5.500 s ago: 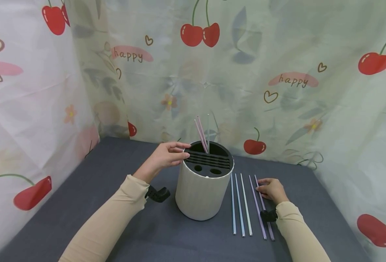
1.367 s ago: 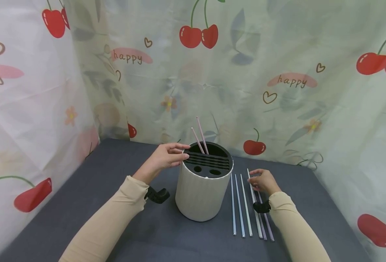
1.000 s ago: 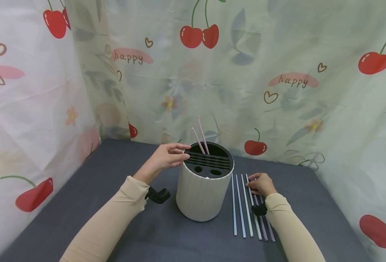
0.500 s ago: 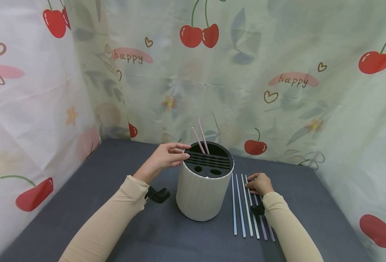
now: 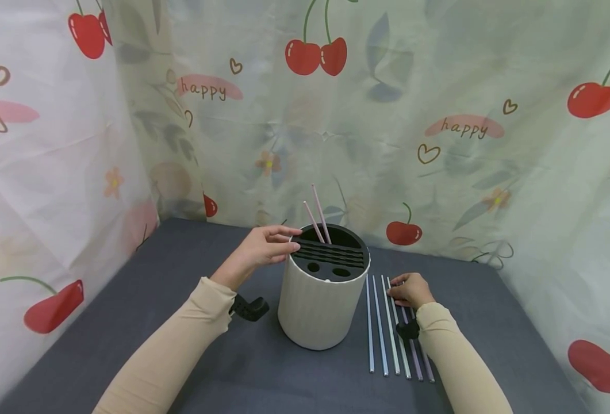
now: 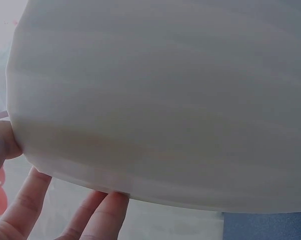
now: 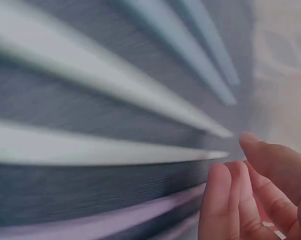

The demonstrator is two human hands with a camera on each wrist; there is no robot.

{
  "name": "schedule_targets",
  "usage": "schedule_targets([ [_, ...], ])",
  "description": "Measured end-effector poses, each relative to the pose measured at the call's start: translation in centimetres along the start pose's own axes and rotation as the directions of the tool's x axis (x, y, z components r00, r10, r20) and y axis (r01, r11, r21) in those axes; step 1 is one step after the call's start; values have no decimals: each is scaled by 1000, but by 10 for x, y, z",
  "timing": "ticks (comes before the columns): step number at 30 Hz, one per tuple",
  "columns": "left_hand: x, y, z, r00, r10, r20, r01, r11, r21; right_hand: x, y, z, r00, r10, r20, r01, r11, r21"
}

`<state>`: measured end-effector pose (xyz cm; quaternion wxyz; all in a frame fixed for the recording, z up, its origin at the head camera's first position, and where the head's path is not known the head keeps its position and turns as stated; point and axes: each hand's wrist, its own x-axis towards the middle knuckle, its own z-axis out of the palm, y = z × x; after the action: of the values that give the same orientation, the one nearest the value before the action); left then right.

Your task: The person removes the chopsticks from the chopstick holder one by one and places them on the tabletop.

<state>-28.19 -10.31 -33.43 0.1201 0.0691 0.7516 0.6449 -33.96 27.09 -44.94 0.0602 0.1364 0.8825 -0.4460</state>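
A white, round utensil holder with a black slotted insert stands upright mid-table. Two pink chopsticks lean in its rear opening. My left hand rests on the holder's left rim, its fingers fairly straight; in the left wrist view, fingertips disappear behind the white wall. My right hand is by the far end of a pale green chopstick lying on the table. In the right wrist view, thumb and fingertips are spread apart close to that chopstick's end, apparently not pinching it.
Beside the holder lies a row of chopsticks: two blue ones, another pale green one, and two purple ones partly under my right wrist. A dark cloth covers the table. Cherry-printed curtains hang behind and at both sides.
A pale green chopstick has gone from the holder to the table, between the other green one and the purple ones. My right hand has shifted slightly left and loosened from it. My left hand stays put.
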Motion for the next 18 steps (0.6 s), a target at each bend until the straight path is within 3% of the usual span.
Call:
schedule_targets([
  [4,-1,1,0,1000,2,-2,-2,1000,5,-2,-21,-13,999,-23,26,20,994,108],
  [7,-2,1,0,1000,2,-3,-2,1000,18,-9,-52,-30,991,-120,56,99,953,286],
  [10,-2,2,0,1000,-2,-4,2,1000,18,-21,-91,-48,971,-231,61,167,840,517],
  [13,-2,2,-1,1000,-2,-3,2,1000,7,-39,-132,-58,938,-346,13,236,667,707],
  [16,-2,1,0,1000,3,3,-3,1000,2,-57,-167,-60,894,-447,-36,297,530,794],
  [18,-1,1,0,1000,2,4,-2,1000,4,-68,-186,-58,865,-499,-60,333,478,813],
])
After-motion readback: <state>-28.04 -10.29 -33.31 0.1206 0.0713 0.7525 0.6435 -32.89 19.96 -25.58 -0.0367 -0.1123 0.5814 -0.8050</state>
